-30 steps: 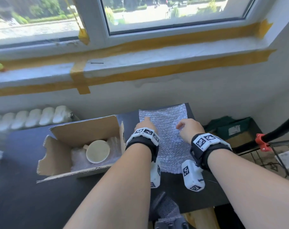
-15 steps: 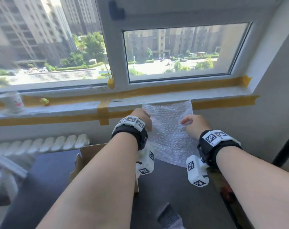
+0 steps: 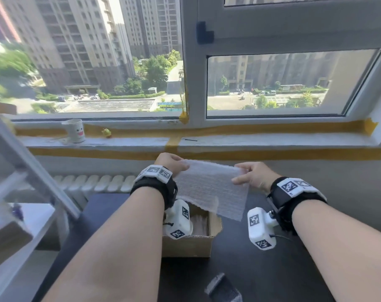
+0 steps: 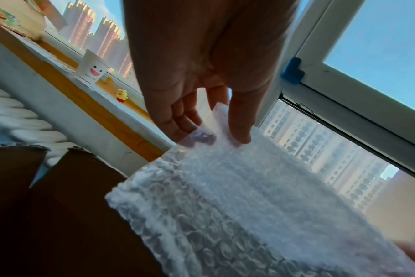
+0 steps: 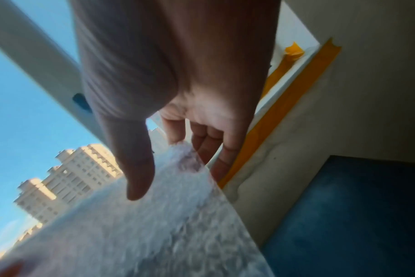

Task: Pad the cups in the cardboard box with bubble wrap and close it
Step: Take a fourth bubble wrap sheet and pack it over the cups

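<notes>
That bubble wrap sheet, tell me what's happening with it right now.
A person holds the bubble wrap sheet in the air by its top corners: the left hand pinches one corner and the right hand the other. The sheet hangs over the open cardboard box on the dark table, in front of the window sill. It is not yet in the box, and the flaps are still open.

one bubble wrap sheet (image 3: 211, 188), one cardboard box (image 3: 191, 245), one paper cup (image 3: 74, 130), one toy chick (image 3: 107, 133)

Dark table (image 3: 239, 269) bearing cardboard box (image 3: 189, 246)
</notes>
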